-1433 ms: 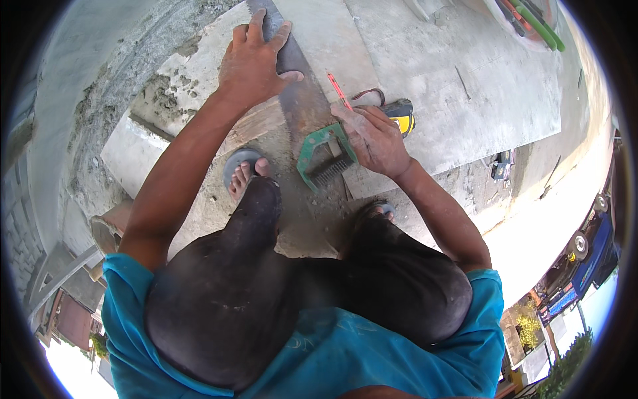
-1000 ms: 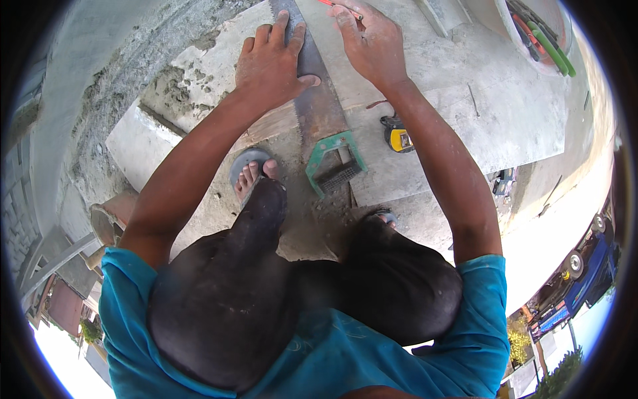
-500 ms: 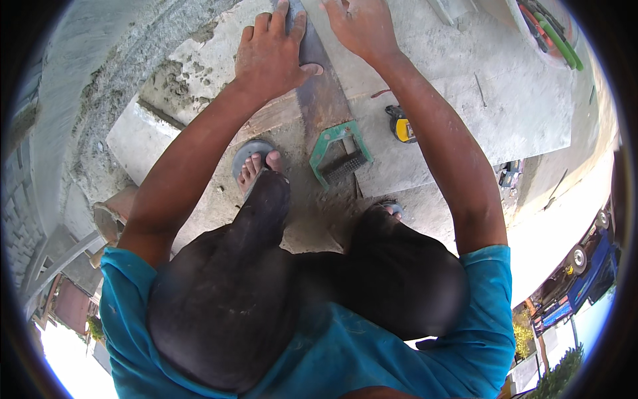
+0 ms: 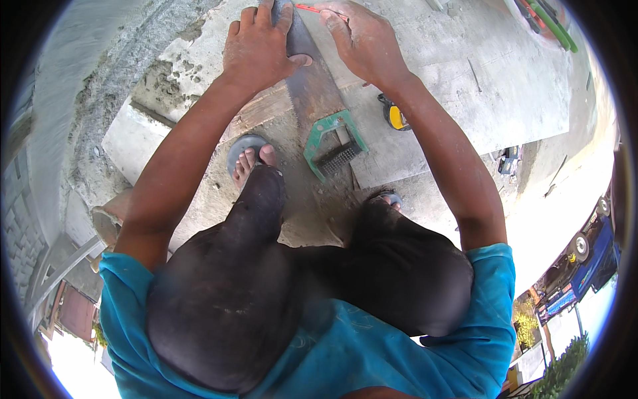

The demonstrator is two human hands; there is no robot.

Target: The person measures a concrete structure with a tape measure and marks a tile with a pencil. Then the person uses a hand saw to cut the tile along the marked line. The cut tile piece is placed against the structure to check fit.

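Observation:
My left hand [image 4: 260, 50] lies spread over the upper part of a handsaw [image 4: 314, 90], its thumb stretched across the blade. The saw lies flat on a pale board [image 4: 505, 100], and its green handle points toward me between my feet. My right hand [image 4: 367, 43], right of the blade, pinches a thin red pencil [image 4: 309, 8] that reaches left to the blade's edge. Beside my right forearm rests a yellow and black tape measure [image 4: 397, 118]. The fingertips of my left hand are partly cut off by the top of the view.
Wet grey mortar [image 4: 159, 83] is spread at the left. A clear container with red and green handled tools [image 4: 548, 26] stands at the far right. My sandalled left foot [image 4: 251, 159] is close to the saw handle. A blue vehicle [image 4: 588, 269] is at the right rim.
The red pencil in my right hand has come into view. My right hand now sits slightly lower and to the right, while my left hand appears a little further up and left.

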